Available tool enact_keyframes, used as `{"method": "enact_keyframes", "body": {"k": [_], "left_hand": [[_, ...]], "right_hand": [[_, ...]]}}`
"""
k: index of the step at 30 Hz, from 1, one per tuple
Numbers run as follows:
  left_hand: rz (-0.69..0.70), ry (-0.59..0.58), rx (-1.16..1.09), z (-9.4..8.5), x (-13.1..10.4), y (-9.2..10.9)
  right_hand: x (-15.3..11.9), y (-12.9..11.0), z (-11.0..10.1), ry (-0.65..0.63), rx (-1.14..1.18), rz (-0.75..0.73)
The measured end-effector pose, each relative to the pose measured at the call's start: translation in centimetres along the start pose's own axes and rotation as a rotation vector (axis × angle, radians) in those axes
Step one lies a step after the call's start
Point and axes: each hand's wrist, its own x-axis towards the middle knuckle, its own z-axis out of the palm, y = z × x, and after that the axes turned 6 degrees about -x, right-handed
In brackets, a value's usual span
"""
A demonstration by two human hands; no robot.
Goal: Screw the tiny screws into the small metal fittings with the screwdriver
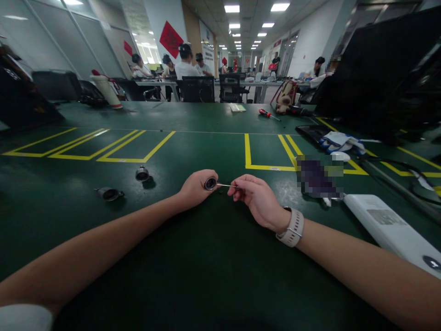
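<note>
My left hand (197, 187) is closed round a small round metal part (210, 183), its dark ringed opening facing me. From the right, my right hand (253, 196) pinches a thin metal rod (225, 185) whose other end meets the side of that part. A tiny dark piece (221, 192) lies on the green table (193, 257) just below the rod. To the left of my hands, two more metal parts rest on the table: one stands upright (142, 174), the other lies tilted (109, 194).
A red screwdriver (265, 113) and a paper pad (237, 108) lie farther back. On the right are a white device (392, 225), a blurred dark object (317, 177), gloves (341, 142) and cables (406, 184). A white tumbler (107, 92) lies back left. People sit beyond the table.
</note>
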Motion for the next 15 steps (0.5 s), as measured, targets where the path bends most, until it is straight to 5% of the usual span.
{"method": "enact_keyframes", "body": {"k": [4,11,15], "left_hand": [[0.011,-0.024,0.14,-0.1,0.0,0.4],[0.014,-0.016,0.069,-0.2,0.0,0.3],[-0.004,-0.012,0.034,-0.3,0.0,0.3]], "right_hand": [[-0.4,-0.1,0.4,-0.01,-0.139,-0.087],[0.7,-0.3,-0.7,-0.089,0.106,0.143],[1.1,-0.2,-1.2,-0.097,0.115,0.153]]}}
